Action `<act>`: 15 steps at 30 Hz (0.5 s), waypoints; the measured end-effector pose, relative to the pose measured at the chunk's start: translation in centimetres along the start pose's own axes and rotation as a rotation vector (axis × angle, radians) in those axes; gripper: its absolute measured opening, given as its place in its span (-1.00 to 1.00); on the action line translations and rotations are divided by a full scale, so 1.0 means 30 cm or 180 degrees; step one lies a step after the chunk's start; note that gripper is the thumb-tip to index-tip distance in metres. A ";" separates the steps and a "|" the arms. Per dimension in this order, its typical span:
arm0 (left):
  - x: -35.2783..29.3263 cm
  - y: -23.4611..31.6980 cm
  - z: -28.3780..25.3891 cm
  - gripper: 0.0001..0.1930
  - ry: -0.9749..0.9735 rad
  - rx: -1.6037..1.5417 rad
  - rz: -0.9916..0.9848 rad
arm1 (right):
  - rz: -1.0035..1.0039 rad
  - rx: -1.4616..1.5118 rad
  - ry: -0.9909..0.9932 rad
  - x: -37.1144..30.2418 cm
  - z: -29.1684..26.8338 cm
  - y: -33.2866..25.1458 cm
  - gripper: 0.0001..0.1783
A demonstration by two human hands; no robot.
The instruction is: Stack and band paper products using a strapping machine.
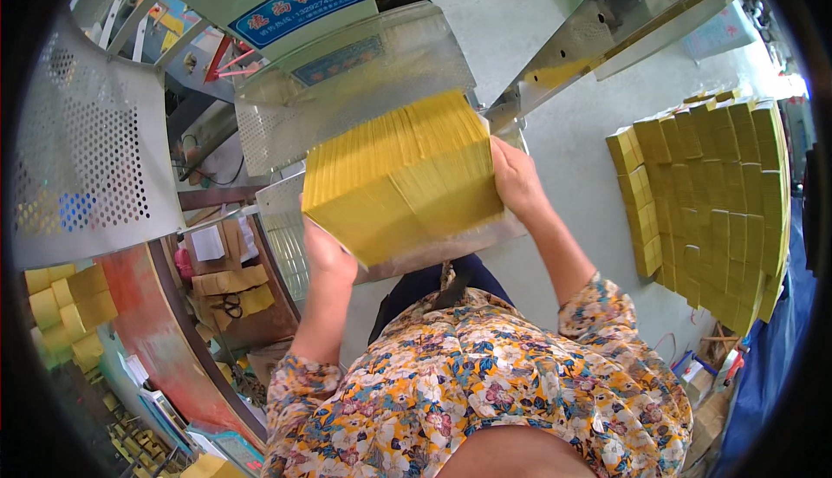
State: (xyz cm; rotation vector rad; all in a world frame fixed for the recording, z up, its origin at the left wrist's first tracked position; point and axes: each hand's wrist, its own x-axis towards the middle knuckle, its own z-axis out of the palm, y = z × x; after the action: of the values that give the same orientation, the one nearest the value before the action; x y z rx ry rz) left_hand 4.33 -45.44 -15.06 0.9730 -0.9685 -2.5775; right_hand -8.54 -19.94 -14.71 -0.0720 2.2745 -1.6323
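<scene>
Between my two hands is a thick stack of yellow paper sheets (403, 175), its many thin edges showing along the top. My left hand (328, 248) presses on the stack's left end, with the fingers mostly hidden behind and under it. At the right end my right hand (517, 175) grips the side, thumb toward the top. The stack is slightly tilted, above a metal tray (416, 257) of the machine in front of me. Behind it stands a clear guard panel (355, 66) fixed to the machine.
A tall pile of yellow paper bundles (706, 209) stands on the floor at the right. Perforated metal panels (95, 131) are at the left, and a metal beam (598, 27) slants across the upper right. Scissors (230, 306) lie on a lower shelf at left.
</scene>
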 end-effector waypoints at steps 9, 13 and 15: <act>0.038 0.068 -0.042 -0.36 -0.0440 0.0452 -0.0743 | 0.0637 -0.0378 -0.0590 0.033 -0.025 0.067 -0.38; 0.011 0.083 -0.060 -0.36 -0.0531 0.0896 -0.0645 | 0.0609 -0.0127 -0.0482 0.017 -0.026 0.102 -0.43; 0.009 0.081 -0.093 -0.37 -0.0387 0.1137 -0.0686 | 0.0478 -0.0078 -0.0297 0.011 -0.028 0.130 -0.42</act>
State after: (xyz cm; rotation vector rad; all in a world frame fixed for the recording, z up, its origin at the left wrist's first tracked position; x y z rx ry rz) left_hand 5.89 -48.82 -15.19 1.0661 -1.4700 -2.7204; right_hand -8.49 -17.94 -18.16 0.0163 2.1744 -1.4940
